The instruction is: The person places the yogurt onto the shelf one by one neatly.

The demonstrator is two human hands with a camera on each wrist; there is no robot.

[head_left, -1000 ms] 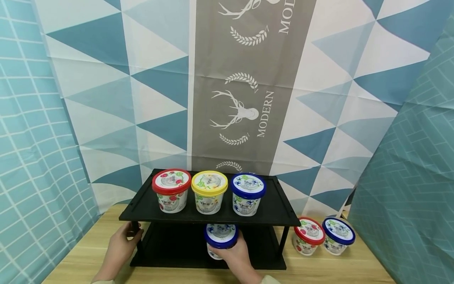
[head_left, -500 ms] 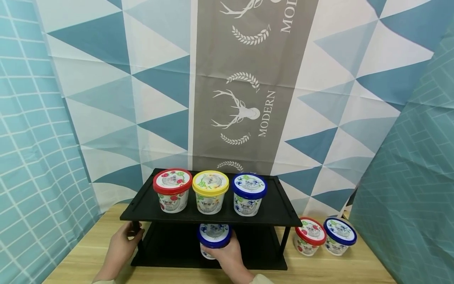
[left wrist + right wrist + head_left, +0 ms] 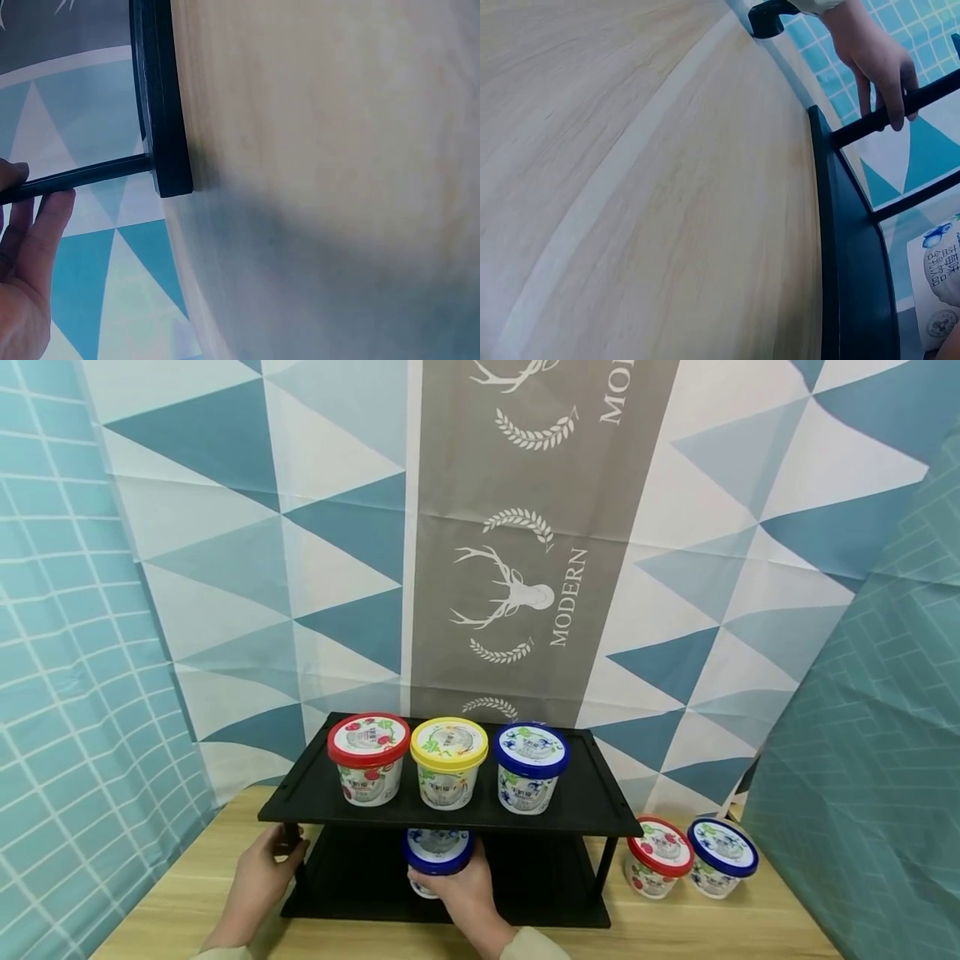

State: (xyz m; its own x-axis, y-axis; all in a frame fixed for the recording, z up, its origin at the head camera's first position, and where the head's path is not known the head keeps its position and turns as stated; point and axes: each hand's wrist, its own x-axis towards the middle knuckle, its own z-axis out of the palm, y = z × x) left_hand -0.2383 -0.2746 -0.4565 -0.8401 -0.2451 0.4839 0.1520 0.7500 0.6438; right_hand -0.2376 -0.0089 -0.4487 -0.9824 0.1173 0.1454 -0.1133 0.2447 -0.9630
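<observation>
In the head view a black two-tier rack (image 3: 592, 789) stands on the table. My right hand (image 3: 467, 887) grips a blue-lidded pudding cup (image 3: 438, 850) within the lower tier, left of its middle; the upper tier overlaps the lid's back edge. The cup's printed side (image 3: 936, 274) shows at the right wrist view's edge. My left hand (image 3: 258, 870) holds the rack's front left post (image 3: 105, 171), thumb on one side and fingers on the other. On the upper tier stand a red-lidded cup (image 3: 370, 760), a yellow-lidded cup (image 3: 448, 764) and a second blue-lidded cup (image 3: 530, 768) in a row.
Right of the rack, another red-lidded cup (image 3: 660, 857) and another blue-lidded cup (image 3: 722, 857) stand side by side on the wooden table (image 3: 720, 935). A patterned cloth (image 3: 345, 610) hangs behind, with teal tiled cloths at both sides.
My right hand has moved left along the lower tier with the blue-lidded pudding cup in its grip. My left hand stays at the post. The cups on the upper tier keep their places.
</observation>
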